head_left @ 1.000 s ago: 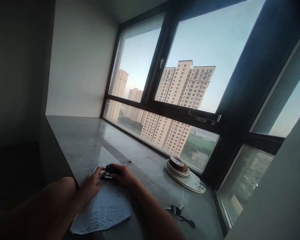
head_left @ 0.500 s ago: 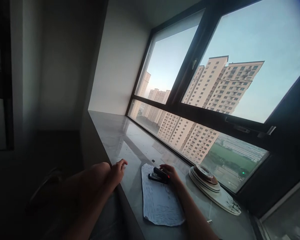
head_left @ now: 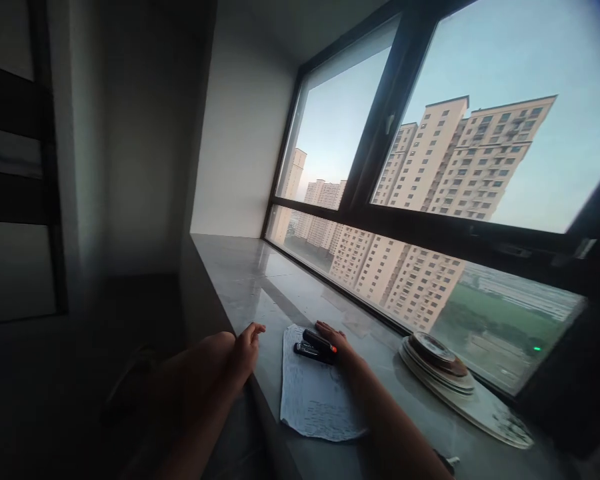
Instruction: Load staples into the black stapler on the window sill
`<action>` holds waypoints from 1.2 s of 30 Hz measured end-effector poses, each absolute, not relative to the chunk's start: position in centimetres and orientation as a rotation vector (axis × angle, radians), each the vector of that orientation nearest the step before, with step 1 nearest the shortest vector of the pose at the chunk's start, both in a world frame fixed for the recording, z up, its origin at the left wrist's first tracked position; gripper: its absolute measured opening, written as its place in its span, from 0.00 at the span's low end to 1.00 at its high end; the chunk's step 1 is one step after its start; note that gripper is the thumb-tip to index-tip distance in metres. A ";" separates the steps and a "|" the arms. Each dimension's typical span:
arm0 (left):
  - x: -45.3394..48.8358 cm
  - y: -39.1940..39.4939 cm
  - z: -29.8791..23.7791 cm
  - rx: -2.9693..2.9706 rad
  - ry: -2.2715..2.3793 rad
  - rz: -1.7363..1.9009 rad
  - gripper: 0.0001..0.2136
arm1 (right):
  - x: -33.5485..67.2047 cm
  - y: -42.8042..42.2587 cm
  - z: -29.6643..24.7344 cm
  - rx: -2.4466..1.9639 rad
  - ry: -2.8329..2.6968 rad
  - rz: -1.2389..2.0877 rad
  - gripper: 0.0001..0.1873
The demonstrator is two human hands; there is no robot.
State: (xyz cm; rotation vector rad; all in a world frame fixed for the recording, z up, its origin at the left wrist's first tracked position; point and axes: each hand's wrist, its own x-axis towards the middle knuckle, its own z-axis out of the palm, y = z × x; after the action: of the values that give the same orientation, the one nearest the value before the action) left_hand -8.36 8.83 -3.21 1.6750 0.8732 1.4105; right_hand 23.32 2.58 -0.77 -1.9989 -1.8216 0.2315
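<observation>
A sheet of paper [head_left: 315, 400] covered in handwriting lies on the grey stone windowsill [head_left: 240, 273]. A black stapler [head_left: 314, 345] with a red tip rests on the paper's far end. My right hand [head_left: 336, 341] lies beside the stapler with fingers stretched along it, touching it. My left hand [head_left: 247, 347] hovers at the sill's near edge, left of the paper, fingers loosely apart and holding nothing.
A stack of round plates [head_left: 443, 367] sits on a larger flat disc [head_left: 495, 417] by the window glass at the right. The dark window frame [head_left: 430, 227] runs along the sill's far side. A dim wall and dark floor lie to the left.
My left hand has left the stapler and moved left off the paper to the sill's edge. My right hand stays at the stapler. The view has swung to the left.
</observation>
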 end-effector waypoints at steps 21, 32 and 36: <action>-10.1 8.8 -2.4 1.243 0.758 1.651 0.13 | 18.1 2.3 -0.4 -2.219 -2.038 -0.022 0.37; -6.6 4.6 -1.1 2.043 0.824 0.885 0.24 | 21.3 -1.4 2.5 -1.430 -1.819 0.509 0.21; -5.9 4.7 -1.2 2.186 0.870 0.731 0.35 | 21.2 -2.0 3.3 -1.283 -2.036 0.805 0.24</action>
State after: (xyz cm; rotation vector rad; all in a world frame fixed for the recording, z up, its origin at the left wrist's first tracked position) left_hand -5.88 4.70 -1.21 2.1858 0.8697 0.7310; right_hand 21.22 -1.95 3.29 -1.2829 -2.0360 0.8049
